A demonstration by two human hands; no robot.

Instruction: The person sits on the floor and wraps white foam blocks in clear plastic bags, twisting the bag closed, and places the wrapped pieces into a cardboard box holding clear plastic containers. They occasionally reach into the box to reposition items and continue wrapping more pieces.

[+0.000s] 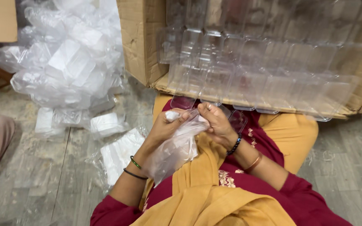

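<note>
Fingers of both my left hand point(164, 125) and right hand point(216, 121) pinch the bag point(177, 146) mouth, probably spreading it; a white piece point(171, 115) sits under my left thumb.

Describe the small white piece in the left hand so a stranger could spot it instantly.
Start at the big cardboard box of clear plastic trays. Just below it both hands meet over a thin plastic bag. The small white piece sits pinched in the left hand, opaque unlike the see-through bag.

Plastic bag point(177, 148): clear. Trays point(248, 71): clear. Carton point(141, 46): brown. Scarf point(206, 196): mustard. Sleeve point(311, 201): maroon. Floor point(30, 167): grey, streaked.
</note>
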